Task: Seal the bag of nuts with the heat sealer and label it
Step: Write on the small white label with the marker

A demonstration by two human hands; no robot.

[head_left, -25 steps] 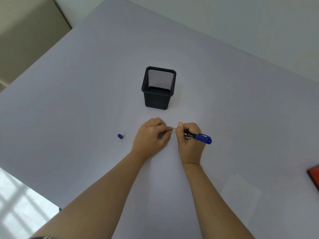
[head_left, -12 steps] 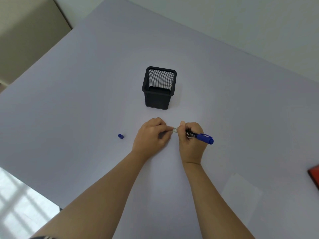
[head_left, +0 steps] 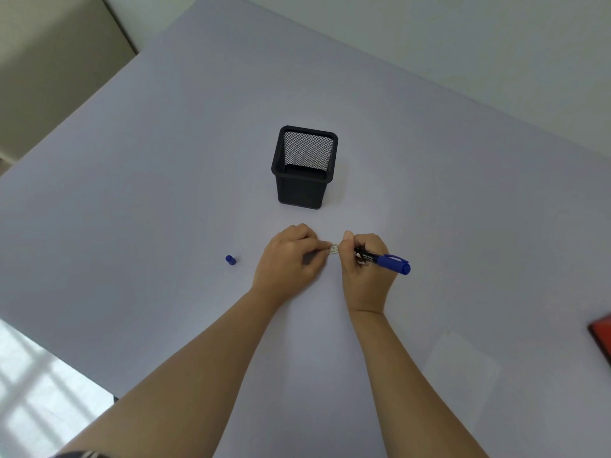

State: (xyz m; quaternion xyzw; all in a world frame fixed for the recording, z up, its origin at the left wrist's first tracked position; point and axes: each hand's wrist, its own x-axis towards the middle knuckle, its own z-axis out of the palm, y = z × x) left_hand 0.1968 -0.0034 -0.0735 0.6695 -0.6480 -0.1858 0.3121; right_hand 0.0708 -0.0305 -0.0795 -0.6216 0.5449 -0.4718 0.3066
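Left hand [head_left: 289, 257] pinches a small label [head_left: 334, 248] on the bench [head_left: 132, 193]; right hand [head_left: 365, 269] holds a pen [head_left: 385, 260] at it; black cup [head_left: 304, 166] behind; cap [head_left: 230, 259] left.

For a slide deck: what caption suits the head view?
Left hand pinches a small label; right hand holds a blue marker to it, before a mesh pen holder.

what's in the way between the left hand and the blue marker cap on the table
Nothing visible. The blue marker cap lies on the table left of the left hand, apart from it. The black mesh pen holder stands farther back, off that path. The left hand itself pinches a small label.
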